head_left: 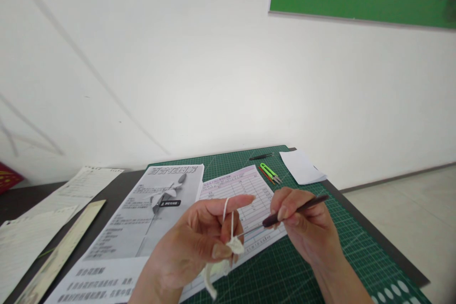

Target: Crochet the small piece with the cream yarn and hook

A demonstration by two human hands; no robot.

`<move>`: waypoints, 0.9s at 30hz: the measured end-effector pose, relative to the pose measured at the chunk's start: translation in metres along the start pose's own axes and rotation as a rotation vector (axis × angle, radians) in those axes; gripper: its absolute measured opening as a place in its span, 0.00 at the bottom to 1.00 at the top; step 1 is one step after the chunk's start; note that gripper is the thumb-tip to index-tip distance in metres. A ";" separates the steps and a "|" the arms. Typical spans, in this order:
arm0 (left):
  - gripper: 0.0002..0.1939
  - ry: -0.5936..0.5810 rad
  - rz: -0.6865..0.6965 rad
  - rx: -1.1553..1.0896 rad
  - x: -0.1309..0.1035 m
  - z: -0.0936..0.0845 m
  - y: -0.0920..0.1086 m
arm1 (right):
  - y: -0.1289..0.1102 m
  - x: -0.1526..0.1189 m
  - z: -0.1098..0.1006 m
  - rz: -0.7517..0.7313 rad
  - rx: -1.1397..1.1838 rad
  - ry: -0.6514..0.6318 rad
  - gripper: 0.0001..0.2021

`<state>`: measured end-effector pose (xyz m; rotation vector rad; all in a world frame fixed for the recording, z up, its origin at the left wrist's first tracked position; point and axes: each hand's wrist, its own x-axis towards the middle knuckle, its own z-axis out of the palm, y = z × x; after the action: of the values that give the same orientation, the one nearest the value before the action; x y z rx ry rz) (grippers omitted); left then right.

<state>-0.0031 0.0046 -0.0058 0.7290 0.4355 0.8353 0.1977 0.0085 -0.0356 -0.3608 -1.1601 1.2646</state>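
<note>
Pinching a small, soft white yarn piece [236, 245] at the lower centre of the frame, the left hand [190, 242] has a strand [232, 224] looped over its outstretched index finger. The right hand [308, 223] grips a hook's smooth dark handle [294, 211], its slim metal shaft [252, 230] touching the piece. A printed form [242, 184] lies on a green gridded mat [292, 266], before a white wall [213, 66].

Easiest way through is the bare strip of green mat [359, 247] at lower right, outside the right hand [304, 221]. Lower middle's a pain: yarn [232, 223] runs up to the left hand [199, 240]. Wall [228, 80] blocks the whole upper middle.
</note>
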 end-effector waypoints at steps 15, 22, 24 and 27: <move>0.25 0.052 0.119 0.450 -0.008 -0.001 0.003 | 0.004 -0.002 -0.001 -0.003 0.054 -0.017 0.03; 0.21 0.118 0.287 0.668 -0.005 0.002 0.003 | 0.003 0.000 0.003 -0.018 0.042 0.034 0.02; 0.21 0.156 0.290 0.666 -0.005 0.003 0.002 | 0.002 0.000 0.003 -0.021 0.035 0.037 0.02; 0.22 0.194 0.291 0.669 -0.006 0.003 0.000 | 0.002 0.000 0.003 -0.033 0.029 0.043 0.02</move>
<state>-0.0044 -0.0013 -0.0033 1.3580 0.8143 1.0480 0.1941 0.0077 -0.0360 -0.3444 -1.1057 1.2384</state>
